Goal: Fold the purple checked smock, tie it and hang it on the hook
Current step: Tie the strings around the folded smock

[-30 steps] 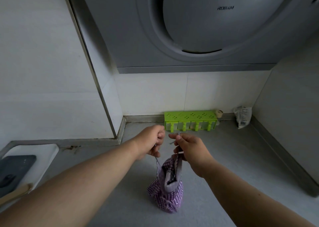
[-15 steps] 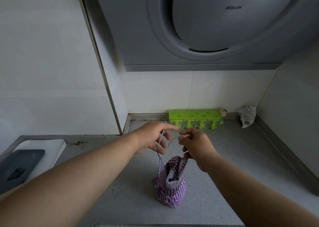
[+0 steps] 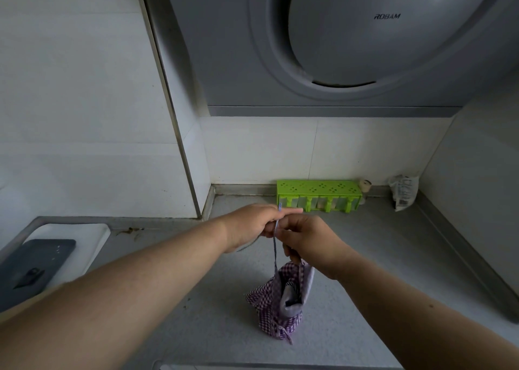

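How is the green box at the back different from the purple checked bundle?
The green box is stiff and long, while the purple checked bundle is soft and bunched up. The box stands alone against the wall; the bundle dangles by a string pinched by the left hand and right hand.

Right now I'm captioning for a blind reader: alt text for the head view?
Both hands, left hand and right hand, pinch the strap of a folded purple checked smock hanging above a grey counter, a green rack behind.
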